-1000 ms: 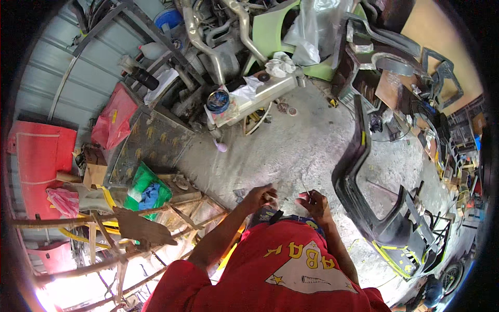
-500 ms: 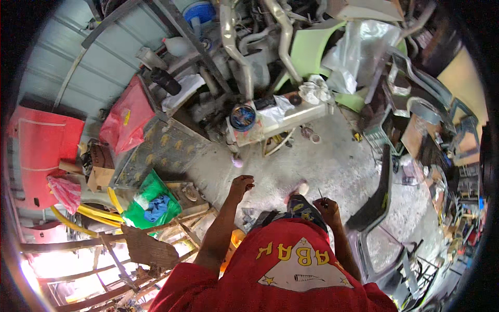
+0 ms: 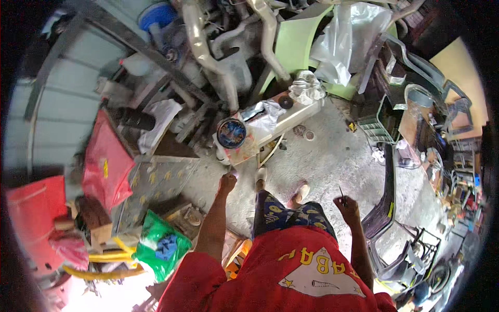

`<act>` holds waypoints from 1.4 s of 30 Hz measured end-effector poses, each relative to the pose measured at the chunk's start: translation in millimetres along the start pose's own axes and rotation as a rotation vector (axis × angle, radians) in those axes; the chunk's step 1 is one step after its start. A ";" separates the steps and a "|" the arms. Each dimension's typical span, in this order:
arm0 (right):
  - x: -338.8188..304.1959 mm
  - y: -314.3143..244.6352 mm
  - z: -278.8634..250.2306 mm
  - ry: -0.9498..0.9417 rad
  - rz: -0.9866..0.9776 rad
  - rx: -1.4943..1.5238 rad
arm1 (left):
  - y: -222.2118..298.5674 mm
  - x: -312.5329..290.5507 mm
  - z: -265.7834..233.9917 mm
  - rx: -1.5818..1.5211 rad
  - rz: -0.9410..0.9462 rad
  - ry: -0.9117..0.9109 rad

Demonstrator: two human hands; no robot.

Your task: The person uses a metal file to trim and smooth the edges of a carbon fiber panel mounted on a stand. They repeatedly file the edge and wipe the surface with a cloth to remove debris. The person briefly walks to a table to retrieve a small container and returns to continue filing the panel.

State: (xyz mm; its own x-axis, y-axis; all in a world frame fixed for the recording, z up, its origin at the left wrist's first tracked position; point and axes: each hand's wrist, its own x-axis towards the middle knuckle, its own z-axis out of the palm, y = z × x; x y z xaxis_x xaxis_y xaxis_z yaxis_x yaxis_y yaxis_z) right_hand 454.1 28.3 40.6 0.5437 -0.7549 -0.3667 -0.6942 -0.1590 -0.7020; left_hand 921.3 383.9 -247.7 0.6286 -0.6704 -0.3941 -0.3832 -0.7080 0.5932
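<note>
Person stands on grey concrete floor [image 3: 332,156], red shirt [image 3: 291,275] and patterned shorts [image 3: 283,216] at bottom of head view; both feet in pale sandals [image 3: 300,191] point up-frame.

Left hand [image 3: 227,183] reaches forward and down, fingers curled nearly shut on a small pale item [image 3: 234,176] at the fingertips; item too small to identify, axis cannot be told; it sits just below the round paint can [image 3: 231,133], near but apart from it.

Right hand [image 3: 347,207] raised at the person's right side, grip pinched shut on a thin dark rod-like tool [image 3: 341,193]; long axis near vertical in frame, slightly tilted left, free tip pointing up-frame away from the body; tool is above the floor, well apart from the can.

Paint can is open, dark blue inside, standing upright on a cluttered low white counter [image 3: 296,115] with crumpled plastic sheet [image 3: 262,112] and white rag [image 3: 306,88]; pale green panel [image 3: 293,47] behind; grey exhaust pipes [image 3: 208,52] up-frame; red panel [image 3: 106,164] and green bag [image 3: 161,247] on the left; black bumper part [image 3: 387,197] on the right.
</note>
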 end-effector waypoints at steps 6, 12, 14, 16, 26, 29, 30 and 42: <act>-95.1 36.4 17.3 -0.022 0.395 -0.229 | -27.4 145.3 39.0 0.346 0.379 -0.045; -100.1 -31.1 61.3 -0.113 0.582 -0.143 | -17.8 237.9 29.9 0.269 -0.088 0.021; -89.9 -59.5 62.3 -0.091 0.704 -0.126 | -1.3 245.7 42.8 0.212 -0.034 0.043; -76.0 -83.9 68.2 -0.036 0.752 -0.025 | -7.4 250.9 42.2 0.193 0.151 0.181; -162.0 -60.7 90.8 0.160 0.668 -0.003 | -43.8 243.9 41.1 0.122 -0.050 -0.083; -185.2 -54.3 104.6 0.185 0.784 0.083 | -42.1 249.1 12.7 0.392 0.260 -0.291; -189.3 -38.9 121.7 0.239 0.726 0.173 | -54.4 263.8 -20.7 0.618 0.378 -0.311; -381.5 129.6 294.0 0.529 0.928 0.571 | 214.1 51.2 149.9 0.267 -0.055 -1.117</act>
State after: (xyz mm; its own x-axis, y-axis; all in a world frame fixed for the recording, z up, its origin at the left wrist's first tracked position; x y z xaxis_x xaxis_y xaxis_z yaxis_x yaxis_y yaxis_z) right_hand 295.4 482.8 -90.0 -0.4037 -0.6209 -0.6719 -0.3372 0.7837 -0.5216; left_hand 770.0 164.8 -246.1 -0.2511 -0.3651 -0.8965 -0.5888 -0.6775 0.4408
